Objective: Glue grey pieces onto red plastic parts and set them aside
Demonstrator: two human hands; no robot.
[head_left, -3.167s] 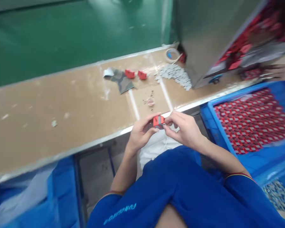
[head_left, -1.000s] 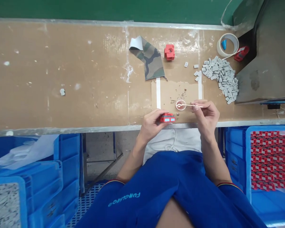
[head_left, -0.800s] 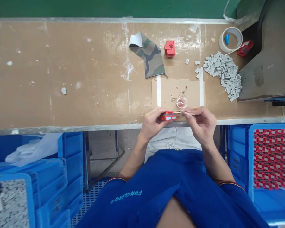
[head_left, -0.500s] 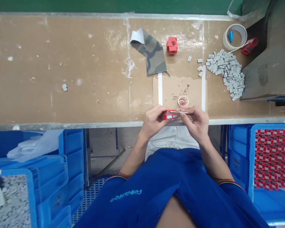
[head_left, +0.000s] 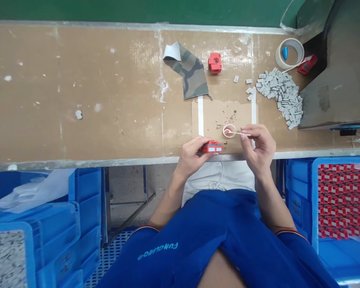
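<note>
My left hand (head_left: 193, 155) is closed around a small red plastic toy vehicle (head_left: 213, 147) with two pale window-like panels facing me, at the table's front edge. Between the thumb and fingers of my right hand (head_left: 259, 146) is a thin cotton swab (head_left: 239, 133). Its tip dips into a small clear cup (head_left: 229, 131), whose contents I cannot make out. The cup stands on a cardboard sheet (head_left: 210, 120) marked with brown spots. Farther back, another red plastic part (head_left: 215, 63) sits beside a piece of camouflage cloth (head_left: 194, 76).
Small grey tiles (head_left: 283, 94) lie heaped at the right, near a tape roll (head_left: 289, 54) and a dark metal box (head_left: 339, 92). Blue crates flank me below the table: the right crate (head_left: 315, 200) holds rows of red parts, the left crate (head_left: 33, 252) grey pieces.
My right hand has moved away from the red toy vehicle to the right, bringing the swab's tip into the cup. The left hand still holds the vehicle. The view has shifted slightly.
</note>
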